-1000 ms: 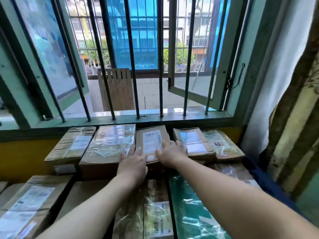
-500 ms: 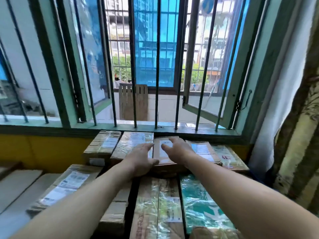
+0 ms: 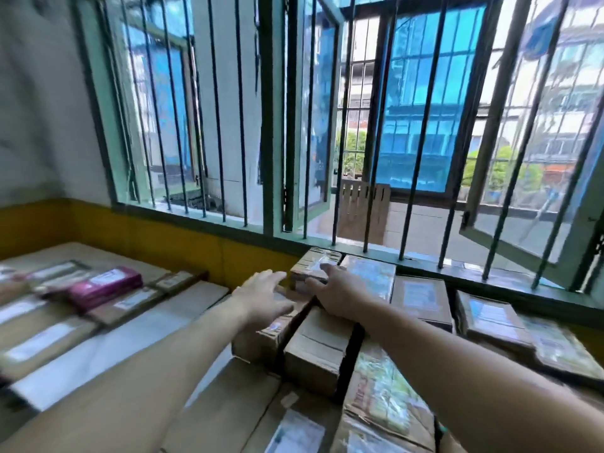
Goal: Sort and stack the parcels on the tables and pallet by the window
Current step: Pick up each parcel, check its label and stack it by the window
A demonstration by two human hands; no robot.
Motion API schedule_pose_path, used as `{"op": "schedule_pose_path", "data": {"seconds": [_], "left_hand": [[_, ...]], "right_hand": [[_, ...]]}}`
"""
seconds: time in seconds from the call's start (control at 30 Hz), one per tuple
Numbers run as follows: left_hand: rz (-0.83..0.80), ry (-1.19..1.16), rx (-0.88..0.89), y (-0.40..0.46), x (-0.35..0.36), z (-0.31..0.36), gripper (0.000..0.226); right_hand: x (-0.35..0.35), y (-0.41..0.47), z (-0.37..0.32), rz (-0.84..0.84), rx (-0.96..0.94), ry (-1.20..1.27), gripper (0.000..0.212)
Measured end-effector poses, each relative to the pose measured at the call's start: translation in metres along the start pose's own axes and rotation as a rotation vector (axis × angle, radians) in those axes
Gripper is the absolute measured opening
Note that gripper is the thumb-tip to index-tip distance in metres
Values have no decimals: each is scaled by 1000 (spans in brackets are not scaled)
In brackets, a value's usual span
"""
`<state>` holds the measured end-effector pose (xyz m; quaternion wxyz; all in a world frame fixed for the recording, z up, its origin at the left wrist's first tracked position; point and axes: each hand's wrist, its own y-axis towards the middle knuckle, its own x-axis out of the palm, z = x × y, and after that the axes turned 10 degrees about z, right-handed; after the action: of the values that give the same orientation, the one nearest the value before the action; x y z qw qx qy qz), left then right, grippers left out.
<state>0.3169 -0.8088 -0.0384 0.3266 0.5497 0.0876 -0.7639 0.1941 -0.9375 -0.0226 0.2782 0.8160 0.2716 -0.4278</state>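
While both my arms reach toward the window, my left hand (image 3: pixel 264 297) hovers with fingers spread and relaxed, holding nothing, and my right hand (image 3: pixel 340 294) lies flat and open across the parcels. The small taped parcel (image 3: pixel 313 268) sits just ahead of my right fingertips, under the sill, its long axis running away from me. My right hand is nearer.
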Motion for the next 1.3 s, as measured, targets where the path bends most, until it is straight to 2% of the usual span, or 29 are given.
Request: {"op": "schedule_pose_path", "data": {"seconds": [0.2,0.43,0.6,0.83,1.3], "left_hand": [[90,-32,-146,-50,-51,-103,70],[121,-75,-308,-103,-121,-266,71],[57,-72,-370,-124,-141,-359,71],[0,-102,-387,-96,-120,-443,71],[-144,-108,-402,28,-75,-557,68]], "right_hand": [[55,-9,-114,-41,-98,37,65],[156,-25,-268,-144,-218,151,49],[227,-22,-336,-181,-242,98,61],[311,13,-358,-243,-159,91,66],[446,128,-374,-282,10,152,65]]}}
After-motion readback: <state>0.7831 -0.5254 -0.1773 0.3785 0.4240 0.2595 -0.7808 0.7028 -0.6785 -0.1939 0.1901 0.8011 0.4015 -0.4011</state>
